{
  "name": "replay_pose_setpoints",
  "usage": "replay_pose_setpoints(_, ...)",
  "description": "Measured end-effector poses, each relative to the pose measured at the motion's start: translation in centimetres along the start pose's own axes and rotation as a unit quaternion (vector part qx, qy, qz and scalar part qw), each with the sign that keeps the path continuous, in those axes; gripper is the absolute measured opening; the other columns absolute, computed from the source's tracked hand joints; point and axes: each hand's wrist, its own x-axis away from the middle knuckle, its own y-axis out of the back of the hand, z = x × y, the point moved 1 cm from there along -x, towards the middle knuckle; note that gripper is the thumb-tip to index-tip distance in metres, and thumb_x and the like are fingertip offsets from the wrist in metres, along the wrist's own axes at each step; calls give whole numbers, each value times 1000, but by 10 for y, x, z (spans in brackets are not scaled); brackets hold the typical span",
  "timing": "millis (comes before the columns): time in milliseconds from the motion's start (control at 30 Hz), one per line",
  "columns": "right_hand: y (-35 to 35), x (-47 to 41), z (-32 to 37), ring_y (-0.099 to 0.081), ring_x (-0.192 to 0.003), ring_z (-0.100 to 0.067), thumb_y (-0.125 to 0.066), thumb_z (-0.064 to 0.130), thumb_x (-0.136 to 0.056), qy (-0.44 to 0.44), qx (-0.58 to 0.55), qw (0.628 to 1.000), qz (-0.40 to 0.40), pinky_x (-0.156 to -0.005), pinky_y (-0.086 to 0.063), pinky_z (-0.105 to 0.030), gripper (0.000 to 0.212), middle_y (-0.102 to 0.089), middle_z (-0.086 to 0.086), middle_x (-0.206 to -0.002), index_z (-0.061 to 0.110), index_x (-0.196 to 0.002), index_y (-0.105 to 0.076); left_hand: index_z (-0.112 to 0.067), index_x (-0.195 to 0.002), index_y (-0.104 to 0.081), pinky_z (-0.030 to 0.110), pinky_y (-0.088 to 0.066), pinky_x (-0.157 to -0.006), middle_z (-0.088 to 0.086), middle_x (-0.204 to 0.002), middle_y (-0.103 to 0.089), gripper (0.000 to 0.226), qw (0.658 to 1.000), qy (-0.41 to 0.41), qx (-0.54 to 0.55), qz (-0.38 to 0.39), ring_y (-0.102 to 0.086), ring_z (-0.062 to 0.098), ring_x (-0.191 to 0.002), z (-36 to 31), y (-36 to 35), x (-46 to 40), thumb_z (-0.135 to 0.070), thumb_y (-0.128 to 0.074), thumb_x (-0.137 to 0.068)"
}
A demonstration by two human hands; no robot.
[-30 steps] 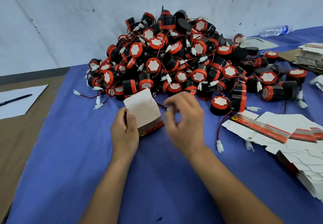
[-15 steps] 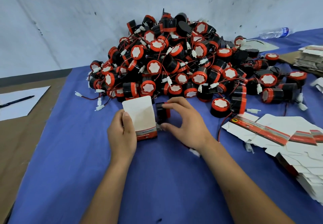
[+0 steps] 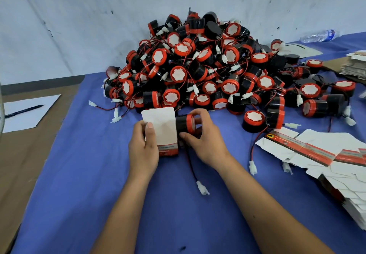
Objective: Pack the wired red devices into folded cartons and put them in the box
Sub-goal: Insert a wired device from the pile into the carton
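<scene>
A blue desk (image 3: 79,174) holds a big pile of red devices (image 3: 208,71) by its far edge, and flat cartons (image 3: 316,154) lie along the right edge. Near the middle, the left hand (image 3: 142,150) holds a folded carton (image 3: 162,131) with its thumb on the white flap. The right hand (image 3: 204,137) grips one red device (image 3: 185,124) (its wire (image 3: 191,166) trails toward the near edge) right at the carton's open side.

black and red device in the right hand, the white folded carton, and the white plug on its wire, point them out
black and red round device (image 3: 185,124), head view, on its black body beside the red ring
white folded cardboard carton (image 3: 161,124), head view, on its raised white flap
white plastic plug (image 3: 201,187), head view, on the connector at the wire's end
</scene>
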Motion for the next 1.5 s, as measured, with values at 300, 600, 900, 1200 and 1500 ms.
replay_pose_setpoints(300, 25, 8, 49, -65, -71, -23, -58, 40, -97, -63, -533, 844, -12, -50, -45, -29, 52, -66, -8, -100, 8, -138, -52, -19, -116, -59, 16, -50, -73, -9, -104, -67, 29, 997, 2, 60, 47, -64, 4, -95, -8, -10, 6, -39, -38, -112)
replay_pose_setpoints(600, 5, 14, 75, -56, -114, -20, -77, 11, -82, 230, 169, 955, 81, -88, -52, -45, 62, -55, 14, -129, 33, -133, -50, -28, -120, -67, 37, -58, -95, -10, -114, -75, 35, 989, 19, 125, 70, -70, 15, -112, -12, -9, 9, -18, -35, -114)
replay_pose_setpoints(900, -2, 20, 53, -49, -114, -21, -70, 16, -84, 189, 282, 939, 55, -98, -46, -39, 54, -61, 4, -127, 21, -136, -53, -20, -135, -66, 49, -52, -107, 1, -126, -73, 42, 980, 57, 175, 70, -67, 16, -121, -19, -13, 9, -32, -30, -114)
replay_pose_setpoints(1200, -16, 31, 46, -44, -121, -19, -62, 20, -89, 195, 332, 923, 7, -93, -46, -39, 24, -60, 5, -120, 19, -113, -63, -28, -127, -62, 40, -56, -101, -9, -119, -73, 28, 984, 52, 148, 90, -68, 10, -113, -21, -17, 13, -12, -56, -105)
replay_pose_setpoints(1500, 0, 20, 33, -52, -107, -18, -64, 24, -80, -13, -165, 976, -142, -72, -51, -21, 56, -45, 2, -129, 33, -131, -43, -22, -112, -66, 33, -55, -83, -4, -105, -73, 19, 989, 87, 111, 41, -68, 16, -100, -18, -18, 11, -9, -64, -98)
